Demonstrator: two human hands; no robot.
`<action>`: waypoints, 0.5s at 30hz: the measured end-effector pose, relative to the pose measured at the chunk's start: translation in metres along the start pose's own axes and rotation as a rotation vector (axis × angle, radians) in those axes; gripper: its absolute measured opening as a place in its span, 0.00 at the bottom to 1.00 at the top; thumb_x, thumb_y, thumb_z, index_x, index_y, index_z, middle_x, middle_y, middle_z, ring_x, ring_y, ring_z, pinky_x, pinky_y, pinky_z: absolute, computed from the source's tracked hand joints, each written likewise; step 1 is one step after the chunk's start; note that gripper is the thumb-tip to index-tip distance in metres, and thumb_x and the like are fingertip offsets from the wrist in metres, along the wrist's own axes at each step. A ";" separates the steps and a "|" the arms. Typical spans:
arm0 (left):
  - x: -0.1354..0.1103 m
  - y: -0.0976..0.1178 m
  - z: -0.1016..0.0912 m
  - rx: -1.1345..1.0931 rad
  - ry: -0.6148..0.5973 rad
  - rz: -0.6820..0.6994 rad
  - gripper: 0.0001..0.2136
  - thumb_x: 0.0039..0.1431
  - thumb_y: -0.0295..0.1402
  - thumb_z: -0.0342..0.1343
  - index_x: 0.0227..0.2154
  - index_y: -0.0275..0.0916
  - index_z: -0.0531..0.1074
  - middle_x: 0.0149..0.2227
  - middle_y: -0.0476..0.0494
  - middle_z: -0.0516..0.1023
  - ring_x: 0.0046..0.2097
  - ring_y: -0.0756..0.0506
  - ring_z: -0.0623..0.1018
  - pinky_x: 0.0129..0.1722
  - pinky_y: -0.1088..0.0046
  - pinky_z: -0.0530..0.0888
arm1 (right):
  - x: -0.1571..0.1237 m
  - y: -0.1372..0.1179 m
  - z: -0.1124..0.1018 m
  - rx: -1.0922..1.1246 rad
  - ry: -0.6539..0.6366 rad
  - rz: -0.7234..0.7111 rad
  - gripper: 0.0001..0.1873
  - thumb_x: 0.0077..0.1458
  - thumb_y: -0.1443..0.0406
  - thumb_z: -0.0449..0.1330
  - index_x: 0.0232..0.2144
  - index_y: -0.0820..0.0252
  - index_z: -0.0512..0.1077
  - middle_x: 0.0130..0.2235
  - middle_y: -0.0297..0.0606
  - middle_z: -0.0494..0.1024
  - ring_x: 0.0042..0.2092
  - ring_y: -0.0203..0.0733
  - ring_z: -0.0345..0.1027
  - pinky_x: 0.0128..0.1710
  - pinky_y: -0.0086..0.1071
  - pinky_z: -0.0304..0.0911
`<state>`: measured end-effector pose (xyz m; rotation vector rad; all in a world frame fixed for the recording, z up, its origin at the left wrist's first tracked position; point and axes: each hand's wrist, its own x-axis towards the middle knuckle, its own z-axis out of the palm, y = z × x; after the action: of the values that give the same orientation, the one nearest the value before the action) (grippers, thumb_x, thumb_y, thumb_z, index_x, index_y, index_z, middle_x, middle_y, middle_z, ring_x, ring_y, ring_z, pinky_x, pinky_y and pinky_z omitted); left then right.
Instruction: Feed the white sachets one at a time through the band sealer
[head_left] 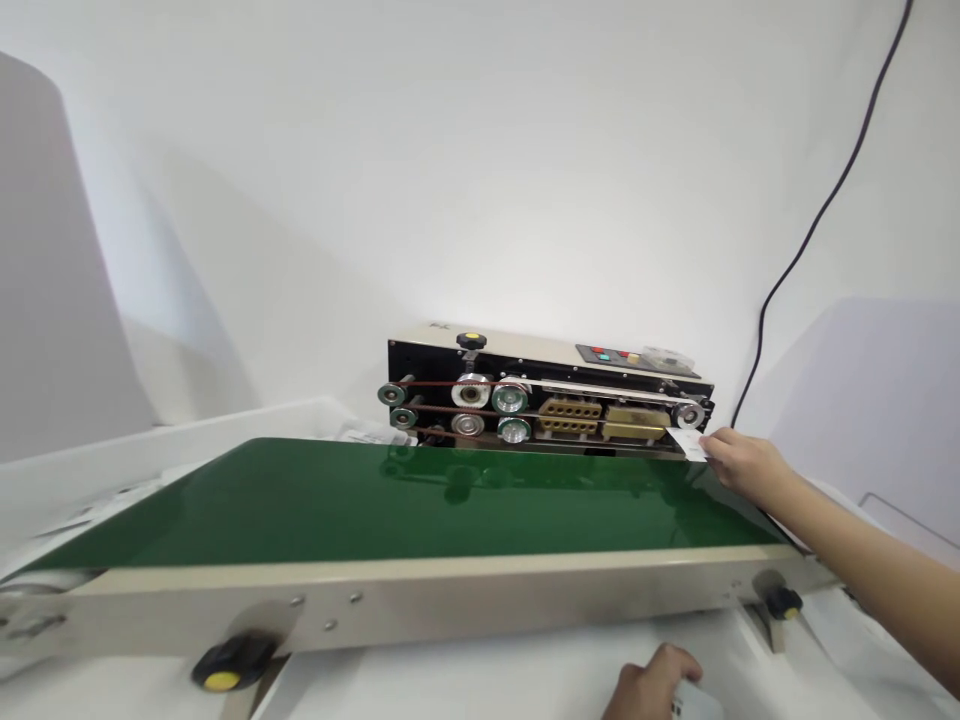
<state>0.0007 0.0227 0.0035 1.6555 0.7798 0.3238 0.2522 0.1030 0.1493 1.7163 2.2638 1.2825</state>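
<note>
My right hand (742,465) reaches in from the right, thumb and fingers pinched on a small flat white piece, like a card or packet (688,443). The piece points left at the right end of a band sealing machine (551,390), near its metal wheel and brass blocks. Whether it touches the machine I cannot tell. Lower down, in front of the conveyor, my left hand (654,685) is closed around a pale flat object (696,702) with small dark marks. The frame's bottom edge cuts off part of that hand and object.
A green conveyor belt (360,510) runs along the machine's front, with a metal side rail (450,610). Black knobs with yellow centres, one on the left (234,662), another on the right (784,602), stick out below. A black cable (814,225) hangs along the white wall.
</note>
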 end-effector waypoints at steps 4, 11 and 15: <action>0.001 -0.008 -0.001 -0.009 -0.018 0.069 0.25 0.41 0.29 0.61 0.47 0.44 0.68 0.37 0.46 0.66 0.34 0.45 0.70 0.41 0.68 0.69 | 0.008 -0.009 -0.010 0.018 -0.053 -0.001 0.12 0.55 0.69 0.47 0.34 0.61 0.71 0.34 0.41 0.74 0.27 0.37 0.64 0.22 0.31 0.40; 0.004 -0.011 0.003 0.040 0.012 0.035 0.28 0.38 0.24 0.60 0.46 0.45 0.68 0.38 0.46 0.66 0.35 0.45 0.71 0.41 0.67 0.69 | 0.020 -0.025 -0.024 0.084 -0.113 0.015 0.11 0.52 0.69 0.50 0.35 0.61 0.70 0.36 0.41 0.74 0.29 0.39 0.66 0.22 0.31 0.40; -0.003 0.001 0.001 0.065 0.007 0.001 0.28 0.38 0.24 0.59 0.47 0.45 0.68 0.37 0.46 0.65 0.37 0.44 0.70 0.42 0.67 0.69 | 0.024 -0.032 -0.027 0.117 -0.120 0.038 0.11 0.53 0.67 0.50 0.35 0.60 0.70 0.36 0.41 0.74 0.31 0.40 0.67 0.23 0.31 0.40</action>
<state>-0.0003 0.0203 0.0044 1.7159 0.8026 0.3082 0.2052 0.1047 0.1578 1.8275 2.2912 1.0410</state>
